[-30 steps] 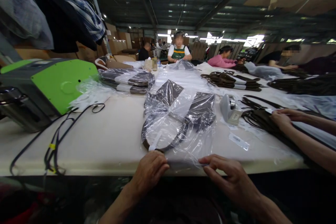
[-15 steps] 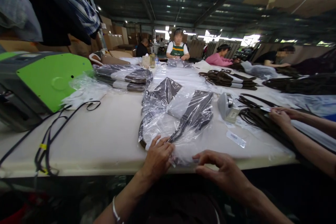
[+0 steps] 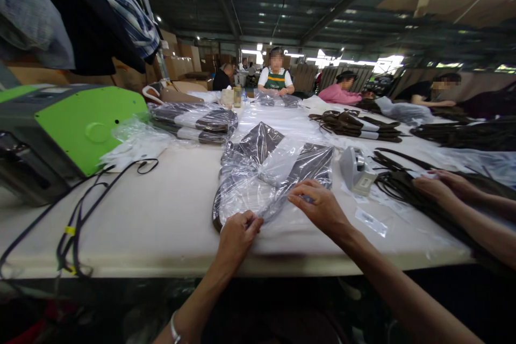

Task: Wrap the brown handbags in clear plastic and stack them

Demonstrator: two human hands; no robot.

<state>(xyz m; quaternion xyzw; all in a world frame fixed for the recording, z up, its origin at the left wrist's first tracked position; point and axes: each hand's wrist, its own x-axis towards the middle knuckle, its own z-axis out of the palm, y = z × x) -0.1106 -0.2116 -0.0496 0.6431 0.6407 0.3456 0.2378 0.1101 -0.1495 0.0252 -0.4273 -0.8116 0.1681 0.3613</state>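
- Left hand (image 3: 237, 234) is pinching the clear plastic's (image 3: 236, 191) near edge.
- Right hand (image 3: 320, 204) is curling over its right side; cannot tell whether it is gripping.
- Dark bundle (image 3: 264, 142) is lying inside, left of the tape dispenser (image 3: 358, 172).
- Near edge is lying gathered inward, apparently shortening the wrapping.

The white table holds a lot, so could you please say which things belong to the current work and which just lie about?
In hand:
- clear plastic bag
- dark brown fabric item inside

Apparently lying about:
- tape dispenser
- printed label
- green-sided machine
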